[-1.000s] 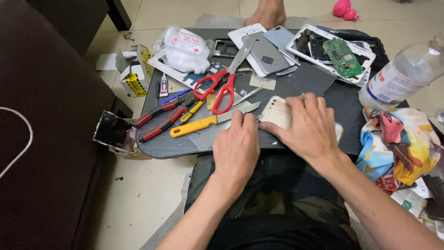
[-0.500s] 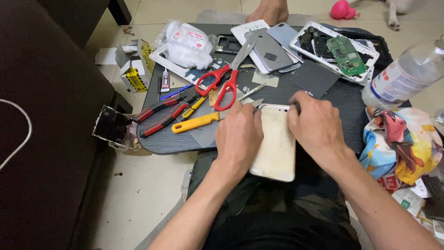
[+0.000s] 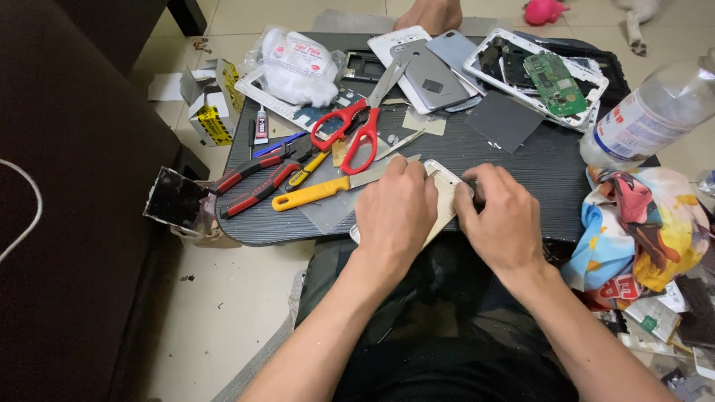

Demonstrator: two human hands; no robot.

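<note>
Cream-white plastic phone back cover (image 3: 445,195) sits at the near edge of the dark tray table (image 3: 521,167), right over the person's lap. Both hands on it. Left hand (image 3: 395,216) lies flat on top, fingers together and pressed down, covering most of the cover's left and near part. Right hand (image 3: 497,219) is at the cover's right edge, fingers curled in, fingertips tucked against that edge; looks like a pinch on a small dark bit there, too hidden to name.

Key relation: cover lies between the two hands, long axis tilted, running from the near left under the left palm up to the far right corner by the right thumb. Exposed strip is only the far right part. Right hand is the one on the working edge, left is the clamp.

Just beyond the left fingertips: yellow-handled knife (image 3: 328,189), blade pointing right toward the cover, nearly touching the hand. Further left, red-handled pliers (image 3: 249,186). Beyond that, red scissors (image 3: 356,132), blades aimed away. A dark square sheet (image 3: 509,120) lies well past the right hand.

Far edge: grey phones (image 3: 430,73), an opened white frame with green circuit board (image 3: 553,80), bag of white wadding (image 3: 296,65). Clear plastic bottle (image 3: 649,117) far right, colourful cloth (image 3: 640,223) beside the right wrist.
</note>
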